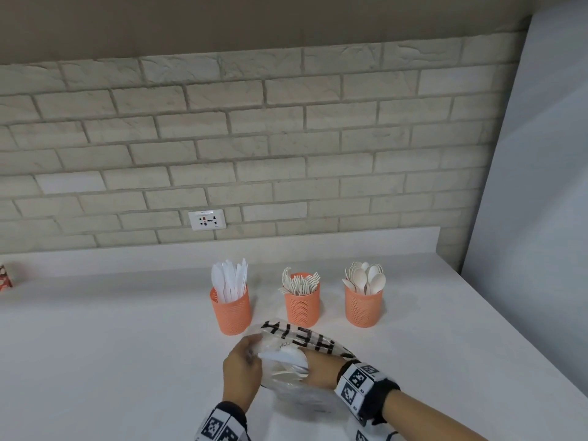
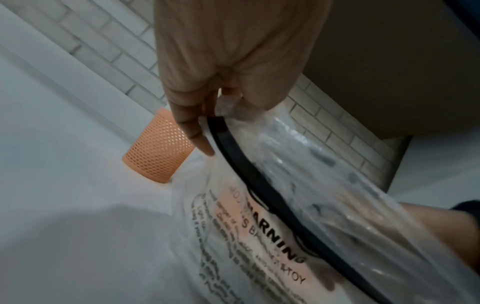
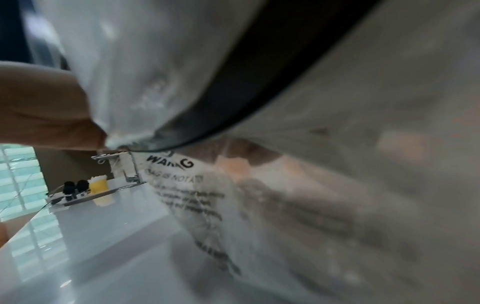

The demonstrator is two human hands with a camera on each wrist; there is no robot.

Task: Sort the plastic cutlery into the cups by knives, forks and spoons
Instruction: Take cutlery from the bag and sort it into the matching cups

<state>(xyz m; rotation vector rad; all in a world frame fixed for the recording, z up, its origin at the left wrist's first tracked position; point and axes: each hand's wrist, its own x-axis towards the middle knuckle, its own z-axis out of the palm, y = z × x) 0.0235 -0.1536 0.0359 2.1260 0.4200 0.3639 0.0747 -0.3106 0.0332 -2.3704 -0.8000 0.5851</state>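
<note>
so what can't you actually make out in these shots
- Right hand: fingers inside the plastic bag, head view; film hides the grip.
- Bag contents: white pieces, type unclear; right wrist view blurred by film.
- Left hand: pinches the bag's edge; left wrist view, fingertips covered.
- Small red object: cut off by the left edge.

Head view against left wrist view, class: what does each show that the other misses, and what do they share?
Only the head view shows all three orange cups: knives, forks and spoons, plus the right hand inside the bag. Only the left wrist view shows the bag's printed warning text. Both show the left hand gripping the clear plastic bag and the knife cup.
</note>
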